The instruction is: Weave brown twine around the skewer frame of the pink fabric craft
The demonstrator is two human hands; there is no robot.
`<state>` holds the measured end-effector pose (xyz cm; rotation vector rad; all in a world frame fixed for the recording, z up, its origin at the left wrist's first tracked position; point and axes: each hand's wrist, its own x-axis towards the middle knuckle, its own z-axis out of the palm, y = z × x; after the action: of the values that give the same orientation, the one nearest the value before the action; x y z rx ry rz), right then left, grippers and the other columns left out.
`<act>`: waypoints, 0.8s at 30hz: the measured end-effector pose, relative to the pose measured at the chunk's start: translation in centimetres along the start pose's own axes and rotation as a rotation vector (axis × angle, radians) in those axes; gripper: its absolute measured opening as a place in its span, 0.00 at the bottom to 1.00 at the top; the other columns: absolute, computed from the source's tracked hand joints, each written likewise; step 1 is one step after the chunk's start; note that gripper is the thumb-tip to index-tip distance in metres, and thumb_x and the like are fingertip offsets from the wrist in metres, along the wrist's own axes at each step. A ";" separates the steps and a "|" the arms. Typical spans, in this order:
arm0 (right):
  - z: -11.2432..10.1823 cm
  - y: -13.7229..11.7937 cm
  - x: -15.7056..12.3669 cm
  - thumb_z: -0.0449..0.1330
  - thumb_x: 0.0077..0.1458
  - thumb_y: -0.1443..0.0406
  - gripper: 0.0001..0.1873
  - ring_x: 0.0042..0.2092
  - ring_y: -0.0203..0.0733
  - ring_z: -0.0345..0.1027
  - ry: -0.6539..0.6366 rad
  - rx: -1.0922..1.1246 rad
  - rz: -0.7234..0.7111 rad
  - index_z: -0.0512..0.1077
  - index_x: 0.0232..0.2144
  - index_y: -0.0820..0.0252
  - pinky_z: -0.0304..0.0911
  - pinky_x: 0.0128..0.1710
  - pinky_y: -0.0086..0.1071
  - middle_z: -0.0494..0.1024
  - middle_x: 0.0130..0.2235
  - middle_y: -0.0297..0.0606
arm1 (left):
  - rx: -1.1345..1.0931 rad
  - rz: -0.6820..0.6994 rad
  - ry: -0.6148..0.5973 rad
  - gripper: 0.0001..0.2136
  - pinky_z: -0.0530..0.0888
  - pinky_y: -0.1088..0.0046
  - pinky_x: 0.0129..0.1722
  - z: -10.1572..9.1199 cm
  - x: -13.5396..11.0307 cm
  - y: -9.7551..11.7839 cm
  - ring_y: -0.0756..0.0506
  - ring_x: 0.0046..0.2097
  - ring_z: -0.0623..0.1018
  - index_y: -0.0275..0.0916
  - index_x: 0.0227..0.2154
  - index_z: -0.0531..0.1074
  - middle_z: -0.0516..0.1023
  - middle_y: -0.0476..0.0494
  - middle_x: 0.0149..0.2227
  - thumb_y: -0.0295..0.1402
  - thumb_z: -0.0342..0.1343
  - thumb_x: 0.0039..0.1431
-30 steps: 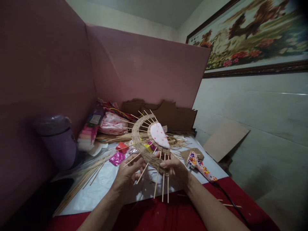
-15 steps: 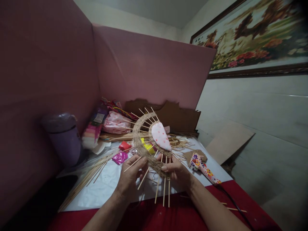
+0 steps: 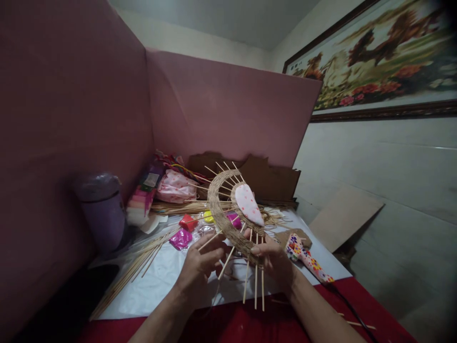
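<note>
Between my hands is a half-round frame of thin wooden sticks (image 3: 256, 286) fanning out through a woven twine band (image 3: 217, 212). A half-round pad of white fabric with pink dots (image 3: 248, 205) sits at its centre. My right hand (image 3: 273, 257) grips the lower end of the band, thumb in front and fingers behind. My left hand (image 3: 203, 262) is curled at the lower left edge of the band, with a stick crossing over its fingers; some fingertips are hidden behind the frame. A thin strand hangs below my left hand.
Loose sticks (image 3: 132, 271) lie on the white sheet (image 3: 153, 286) at left, near red (image 3: 188, 222) and magenta packets (image 3: 181, 239). A flower-patterned glue gun (image 3: 309, 259) with a cord rests at right. Behind stand a purple bin (image 3: 103, 214), dotted fabric (image 3: 176, 186) and torn cardboard (image 3: 267, 178).
The view has shifted, so everything sits slightly further right and lower. My left thumb has come off the band's face, and its fingers have moved a little. The right hand keeps its grip.
</note>
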<state>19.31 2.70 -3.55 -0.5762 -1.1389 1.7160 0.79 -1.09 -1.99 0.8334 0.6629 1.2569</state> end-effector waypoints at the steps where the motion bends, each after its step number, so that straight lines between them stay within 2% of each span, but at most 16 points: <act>1: -0.2 -0.1 0.0 0.60 0.33 0.71 0.17 0.26 0.34 0.64 -0.013 -0.002 -0.001 0.71 0.33 0.61 0.57 0.24 0.27 0.73 0.28 0.34 | -0.032 -0.010 0.036 0.15 0.63 0.79 0.21 -0.1 0.0 0.2 0.52 0.26 0.71 0.34 0.34 0.73 0.76 0.44 0.29 0.28 0.64 0.39; 3: -0.2 -0.1 0.0 0.60 0.33 0.70 0.17 0.24 0.33 0.63 -0.046 -0.013 0.011 0.71 0.32 0.61 0.56 0.23 0.27 0.72 0.26 0.33 | -0.084 0.008 0.070 0.12 0.65 0.79 0.23 -0.3 0.0 0.6 0.51 0.27 0.72 0.35 0.32 0.74 0.75 0.45 0.29 0.30 0.62 0.42; 7: 0.1 0.1 -0.1 0.60 0.32 0.70 0.16 0.24 0.33 0.62 -0.070 -0.046 0.026 0.71 0.30 0.63 0.56 0.24 0.27 0.72 0.25 0.34 | -0.095 0.058 -0.013 0.09 0.66 0.78 0.27 -0.3 -0.3 1.2 0.50 0.32 0.72 0.37 0.34 0.73 0.74 0.46 0.33 0.33 0.59 0.49; 9: 0.1 0.3 -0.1 0.60 0.32 0.70 0.16 0.25 0.33 0.63 -0.073 -0.050 0.037 0.72 0.30 0.63 0.57 0.25 0.27 0.72 0.25 0.34 | -0.099 0.053 -0.019 0.08 0.66 0.78 0.26 -0.2 -0.4 1.3 0.50 0.32 0.72 0.37 0.33 0.73 0.75 0.46 0.32 0.33 0.60 0.48; 17: -0.6 0.7 0.0 0.60 0.30 0.71 0.18 0.26 0.35 0.64 -0.143 -0.080 0.090 0.72 0.31 0.65 0.57 0.26 0.28 0.73 0.26 0.36 | -0.047 0.045 0.130 0.17 0.68 0.77 0.24 0.3 -0.2 1.2 0.49 0.28 0.73 0.35 0.35 0.74 0.77 0.45 0.29 0.39 0.64 0.42; 21: -0.2 0.5 -0.1 0.62 0.31 0.69 0.17 0.27 0.35 0.65 -0.172 -0.076 0.130 0.72 0.31 0.65 0.59 0.26 0.28 0.73 0.26 0.37 | -0.061 0.052 0.153 0.20 0.68 0.77 0.23 -0.2 0.3 0.9 0.49 0.28 0.75 0.34 0.41 0.72 0.79 0.42 0.32 0.37 0.63 0.43; 24: 0.1 0.0 0.1 0.65 0.33 0.65 0.19 0.29 0.36 0.67 -0.165 -0.136 0.166 0.71 0.34 0.64 0.61 0.29 0.28 0.73 0.28 0.36 | -0.072 0.056 0.205 0.18 0.67 0.78 0.20 -0.7 0.8 0.5 0.50 0.24 0.74 0.32 0.39 0.73 0.79 0.42 0.29 0.35 0.62 0.43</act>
<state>19.18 2.78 -3.54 -0.6364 -1.3656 1.8645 0.05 -0.13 -1.93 0.6730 0.7575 1.4216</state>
